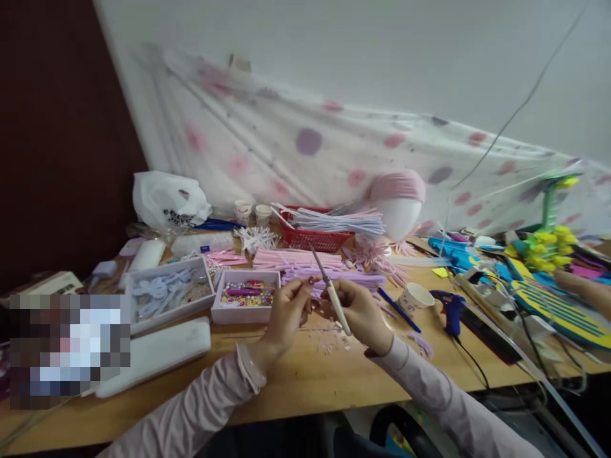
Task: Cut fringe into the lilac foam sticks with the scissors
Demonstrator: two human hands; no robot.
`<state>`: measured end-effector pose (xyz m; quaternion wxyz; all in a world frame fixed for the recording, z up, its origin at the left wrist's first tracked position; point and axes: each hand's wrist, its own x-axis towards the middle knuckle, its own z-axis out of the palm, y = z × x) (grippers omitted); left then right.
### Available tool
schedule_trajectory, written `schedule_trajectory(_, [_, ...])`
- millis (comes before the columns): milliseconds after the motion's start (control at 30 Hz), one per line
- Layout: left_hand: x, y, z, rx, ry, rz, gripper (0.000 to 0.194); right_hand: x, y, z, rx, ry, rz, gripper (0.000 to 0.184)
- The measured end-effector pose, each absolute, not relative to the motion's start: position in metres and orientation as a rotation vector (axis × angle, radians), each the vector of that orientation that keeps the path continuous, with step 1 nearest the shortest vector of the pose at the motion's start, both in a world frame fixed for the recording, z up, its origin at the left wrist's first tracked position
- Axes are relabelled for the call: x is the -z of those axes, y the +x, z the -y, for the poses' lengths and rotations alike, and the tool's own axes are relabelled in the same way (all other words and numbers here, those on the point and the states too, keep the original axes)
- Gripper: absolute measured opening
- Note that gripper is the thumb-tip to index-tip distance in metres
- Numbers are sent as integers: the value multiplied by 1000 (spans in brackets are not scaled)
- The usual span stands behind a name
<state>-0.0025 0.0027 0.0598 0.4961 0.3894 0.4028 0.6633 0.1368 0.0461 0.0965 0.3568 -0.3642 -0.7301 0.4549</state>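
My right hand is closed around a pair of white-handled scissors, whose blades point up and to the left. My left hand pinches a small pink piece next to the blades. Both hands are held above the wooden table, over pink scraps. Behind the hands lie bundles of pink and purple pipe cleaners. Pale pink sleeves cover both forearms.
A white tray of beads and another tray sit left of my hands. A red basket, a foam head, a paper cup, a blue glue gun and foam craft pieces stand behind and right.
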Motion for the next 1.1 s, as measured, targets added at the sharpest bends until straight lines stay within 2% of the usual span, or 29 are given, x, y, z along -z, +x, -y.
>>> schedule_trajectory(167, [-120,-21,1,-1649,1238,-1063,43,-133,156,-47,-954,-829,1789,36])
schedule_trajectory(300, [-155,-32,11,-1596,1982,-1235,38,-165,179,-36,-852,-732,1666,34])
schedule_trajectory(433, [-154,-25,7,-1418,2605,-1648,44,-176,182,-19,-1095,-689,1562,40])
schedule_trajectory(567, [-138,-19,-1,-1091,2767,-1951,51,-170,173,-15,-1247,-862,1534,38])
schedule_trajectory(667, [-128,-18,-7,-1008,2690,-2040,53,-157,168,-21,-1348,-907,1524,38])
schedule_trajectory(733, [-121,-18,-10,-1093,2584,-1946,51,-144,166,-27,-1400,-924,1468,41])
schedule_trajectory(800, [-111,-16,-13,-1355,2370,-1707,44,-131,166,-34,-1418,-930,1394,44])
schedule_trajectory(900, [-89,-11,-14,-1807,1673,-1275,34,-114,169,-44,-1420,-925,1315,46])
schedule_trajectory(967, [-74,-8,-15,-1798,1306,-1050,30,-106,171,-48,-1442,-933,1293,47])
schedule_trajectory(1100, [-52,-6,-17,-1507,1142,-897,39,-92,168,-48,-1517,-995,1323,46])
